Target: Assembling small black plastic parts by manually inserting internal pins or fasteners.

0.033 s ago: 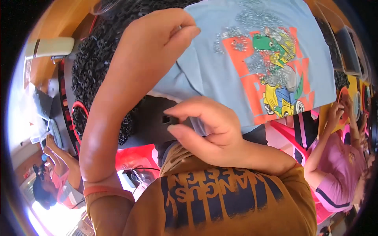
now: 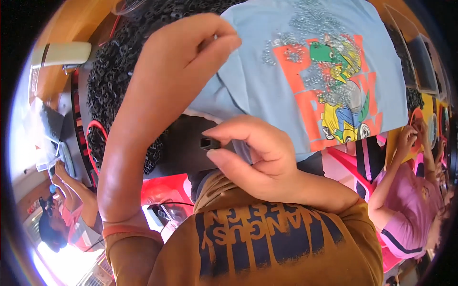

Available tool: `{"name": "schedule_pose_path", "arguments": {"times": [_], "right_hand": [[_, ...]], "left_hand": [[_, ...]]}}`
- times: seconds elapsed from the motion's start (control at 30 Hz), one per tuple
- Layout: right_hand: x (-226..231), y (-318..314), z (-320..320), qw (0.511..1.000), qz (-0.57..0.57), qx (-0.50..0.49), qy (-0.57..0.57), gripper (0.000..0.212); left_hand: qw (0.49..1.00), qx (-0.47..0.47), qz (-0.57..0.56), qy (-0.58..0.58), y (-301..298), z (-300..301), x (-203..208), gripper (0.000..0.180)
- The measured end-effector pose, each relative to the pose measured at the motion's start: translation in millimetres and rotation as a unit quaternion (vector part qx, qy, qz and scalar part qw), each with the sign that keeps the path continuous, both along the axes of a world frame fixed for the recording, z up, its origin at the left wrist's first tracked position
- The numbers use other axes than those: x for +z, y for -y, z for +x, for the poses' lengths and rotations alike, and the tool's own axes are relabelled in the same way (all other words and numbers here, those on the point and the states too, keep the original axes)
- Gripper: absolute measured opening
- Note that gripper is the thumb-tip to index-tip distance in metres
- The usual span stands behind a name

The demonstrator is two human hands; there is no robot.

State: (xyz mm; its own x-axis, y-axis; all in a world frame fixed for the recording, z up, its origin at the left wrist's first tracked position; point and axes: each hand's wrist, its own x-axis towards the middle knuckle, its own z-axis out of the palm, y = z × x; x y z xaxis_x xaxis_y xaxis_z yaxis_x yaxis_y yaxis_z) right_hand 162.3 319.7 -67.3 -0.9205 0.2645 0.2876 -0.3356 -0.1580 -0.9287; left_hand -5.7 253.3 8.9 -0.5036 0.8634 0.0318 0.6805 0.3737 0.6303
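Observation:
Between the thumb and forefinger of my right hand [image 2: 257,152] is a small black square part [image 2: 209,143] with an opening in its end, held above the dark table edge [image 2: 183,143]. My left hand [image 2: 186,57] is farther forward, its fingers pinched over the near edge of a light blue printed cloth [image 2: 262,95]; whatever its fingertips hold is hidden. Many small shiny clear or metal pieces [image 2: 312,21] lie scattered on the cloth, partly over its green cartoon crocodile print. Beside and behind my left forearm spreads a large heap of small black parts [image 2: 109,81].
Trays [image 2: 422,59] stand along the far right. A person in a pink top [image 2: 405,209] works at the right with a round orange-red item. Another person [image 2: 55,224] sits at the far left. A white rounded object [image 2: 67,54] lies beyond the heap at the left.
The black part and my right fingertips have shifted slightly to the right. My left hand has moved very little and keeps its pinch.

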Motion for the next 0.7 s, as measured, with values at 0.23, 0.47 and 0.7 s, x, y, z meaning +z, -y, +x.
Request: {"name": "schedule_pose_path", "arguments": {"times": [0.23, 0.47, 0.7], "right_hand": [[-2, 1, 0, 0.999, -0.017, 0.034, 0.006, 0.026], [-2, 8, -5, 0.999, 0.044, -0.015, -0.003, 0.025], [-6, 17, -12, 0.991, 0.084, -0.099, -0.03, 0.021]], "left_hand": [[0.949, 0.194, 0.006, 0.247, 69, 45, 27, 0.016], [0.978, 0.102, 0.085, 0.161, 92, 53, 7, 0.013], [0.986, 0.084, 0.089, 0.114, 93, 55, 7, 0.013]]}}
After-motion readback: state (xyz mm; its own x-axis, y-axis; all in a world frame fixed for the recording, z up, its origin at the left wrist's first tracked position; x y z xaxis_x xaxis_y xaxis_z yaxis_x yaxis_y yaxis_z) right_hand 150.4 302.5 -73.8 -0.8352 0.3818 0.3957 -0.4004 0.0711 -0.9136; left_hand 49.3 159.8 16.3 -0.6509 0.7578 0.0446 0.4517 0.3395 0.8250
